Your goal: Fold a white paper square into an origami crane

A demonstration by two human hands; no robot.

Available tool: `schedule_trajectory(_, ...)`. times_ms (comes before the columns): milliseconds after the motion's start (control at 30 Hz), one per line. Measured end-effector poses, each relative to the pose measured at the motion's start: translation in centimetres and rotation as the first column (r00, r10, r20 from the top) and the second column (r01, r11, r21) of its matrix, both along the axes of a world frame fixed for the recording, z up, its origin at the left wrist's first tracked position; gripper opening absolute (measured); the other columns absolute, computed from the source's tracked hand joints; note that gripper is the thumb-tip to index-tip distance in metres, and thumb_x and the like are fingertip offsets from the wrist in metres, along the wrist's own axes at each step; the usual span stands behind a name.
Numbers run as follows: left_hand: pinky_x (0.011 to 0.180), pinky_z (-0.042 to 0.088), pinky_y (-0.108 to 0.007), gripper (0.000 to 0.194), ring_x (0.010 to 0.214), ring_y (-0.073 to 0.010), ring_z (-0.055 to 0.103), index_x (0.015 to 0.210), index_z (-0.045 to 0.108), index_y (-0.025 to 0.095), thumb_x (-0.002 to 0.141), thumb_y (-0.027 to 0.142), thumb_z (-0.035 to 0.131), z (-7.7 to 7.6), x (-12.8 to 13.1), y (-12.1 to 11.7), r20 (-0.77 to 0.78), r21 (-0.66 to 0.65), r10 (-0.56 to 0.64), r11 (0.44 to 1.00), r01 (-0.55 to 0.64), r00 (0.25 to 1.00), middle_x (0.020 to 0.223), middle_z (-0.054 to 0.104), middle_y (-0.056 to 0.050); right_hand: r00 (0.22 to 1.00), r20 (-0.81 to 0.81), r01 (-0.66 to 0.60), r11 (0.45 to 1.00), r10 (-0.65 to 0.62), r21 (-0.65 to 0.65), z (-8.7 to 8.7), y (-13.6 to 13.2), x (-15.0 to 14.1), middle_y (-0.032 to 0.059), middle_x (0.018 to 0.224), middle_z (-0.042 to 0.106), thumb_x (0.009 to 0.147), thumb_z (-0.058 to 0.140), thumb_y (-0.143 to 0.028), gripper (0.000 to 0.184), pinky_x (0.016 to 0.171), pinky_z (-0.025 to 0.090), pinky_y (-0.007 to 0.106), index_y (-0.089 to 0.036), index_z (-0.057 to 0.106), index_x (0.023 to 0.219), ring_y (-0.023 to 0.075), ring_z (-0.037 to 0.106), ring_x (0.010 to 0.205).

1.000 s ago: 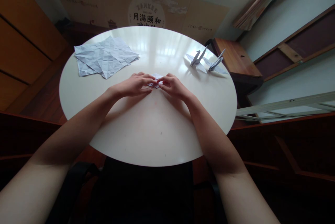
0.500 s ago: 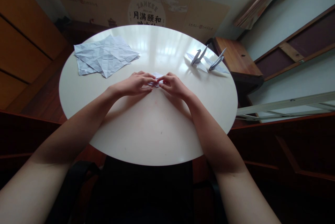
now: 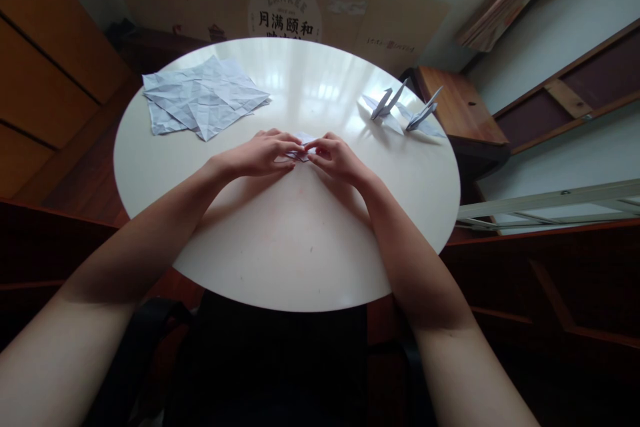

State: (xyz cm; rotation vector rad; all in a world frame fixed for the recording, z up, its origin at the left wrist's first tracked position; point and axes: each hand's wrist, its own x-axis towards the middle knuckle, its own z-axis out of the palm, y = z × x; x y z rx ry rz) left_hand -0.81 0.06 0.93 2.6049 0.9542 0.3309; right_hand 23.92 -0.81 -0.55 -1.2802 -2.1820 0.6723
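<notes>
Both my hands meet over a small folded piece of white paper (image 3: 301, 155) on the table, and my fingers hide much of it. My left hand (image 3: 265, 152) is closed on its left side, thumb low and fingers over the top. From the right, my right hand (image 3: 334, 155) pinches the paper with thumb and forefinger. Two paper cranes (image 3: 385, 107) stand at the back right with their points up. A stack of creased paper sheets (image 3: 205, 94) lies at the back left.
The white oval table (image 3: 280, 240) has a shiny top and a rounded edge. Beyond its right side stands a wooden cabinet (image 3: 457, 104). Printed cardboard (image 3: 345, 14) leans behind it. A chair armrest (image 3: 170, 310) is below on the left.
The view has tilted slightly, so the table and cranes appear a little higher and further right. My hands keep hold of the folded paper, with only slight finger movement.
</notes>
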Motion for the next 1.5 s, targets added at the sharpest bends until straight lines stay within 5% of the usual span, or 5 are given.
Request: schedule_trajectory(1500,0.120,0.033,-0.048,0.048,0.139,-0.0313,0.050,0.143,0.067,0.029,0.102,0.051,0.053,-0.41,-0.20,0.40,0.019,-0.001,-0.033,0.999,0.033,0.999,0.149,0.061,-0.007,0.999,-0.034,-0.030,0.999,0.030,0.020,-0.52,0.39,0.34,0.0043,0.093,0.056,0.090,0.070,-0.033,0.024,0.089,0.050,0.037,-0.022,0.080,0.108,0.0189,0.056,0.087)
